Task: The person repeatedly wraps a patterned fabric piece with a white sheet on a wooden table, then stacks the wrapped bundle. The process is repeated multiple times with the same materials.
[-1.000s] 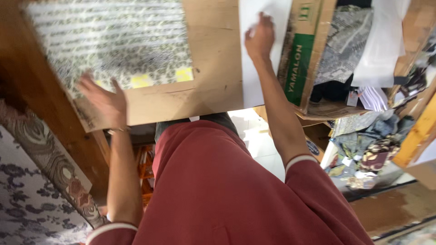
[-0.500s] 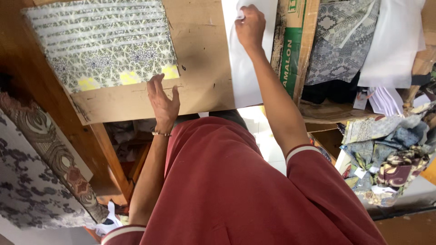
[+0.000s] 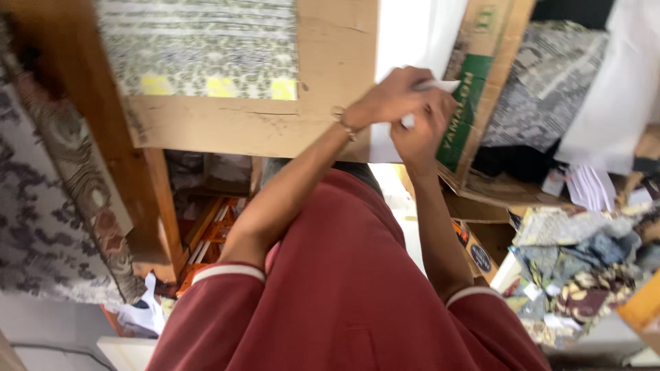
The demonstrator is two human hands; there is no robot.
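- Hands are meeting at about one o'clock in the head view: the left hand (image 3: 392, 96) is reaching across from the left, and the right hand (image 3: 423, 130) is coming up from below, both closing on a sheet of white paper (image 3: 405, 41).
- Left hand's fingers are curling together around a folded or rolled edge of the paper, which is poking out toward three o'clock; the right hand is pinching the same edge just beneath it, the two hands touching.
- White paper is lying on the pale wooden surface (image 3: 337, 62), running up toward twelve o'clock, just beside a brown and green cardboard box (image 3: 467, 103) at its two o'clock side.
- Paper is looking thin, light and limp, likely to crease or tear if pulled hard; the near edge, where both hands are already gripping, seems the sensible place to take hold.
- Both forearms are stretching away from the body, the left crossing diagonally from eight o'clock with a thin bracelet (image 3: 342, 124) at the wrist, the right rising almost straight from five o'clock; red sleeves (image 3: 344, 295) are filling the lower frame.
- Patterned grey cloth (image 3: 199, 41) with yellow tags is lying on the surface at eleven o'clock, well apart from the hands.
- Heaped printed fabrics (image 3: 577, 268) are sitting at four o'clock.
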